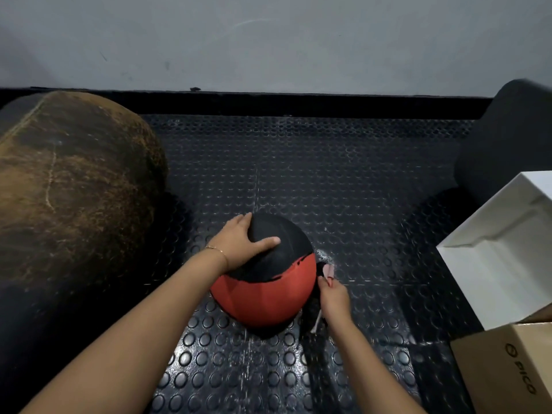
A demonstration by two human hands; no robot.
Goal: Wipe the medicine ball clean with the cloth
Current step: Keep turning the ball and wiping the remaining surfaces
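cloth (328,271): mostly hidden by medicine ball (268,282) and right hand (334,300), only pink bits show | its fingertips: behind ball | leather bag (68,186): cut off left | white box (501,249), cardboard box (507,369): cut off right

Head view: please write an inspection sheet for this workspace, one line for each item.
Surface: black studded rubber mat, scuffed.
Job's things: red and black medicine ball on the mat; pink cloth at its right side, mostly hidden.
Clutter: white box, cardboard box at right.
Hands: left hand rests spread on the ball's top; right hand pinches the cloth.
Cables: nothing seen.
Surroundings: grey wall, worn brown leather bag at left, dark padded shape at right.
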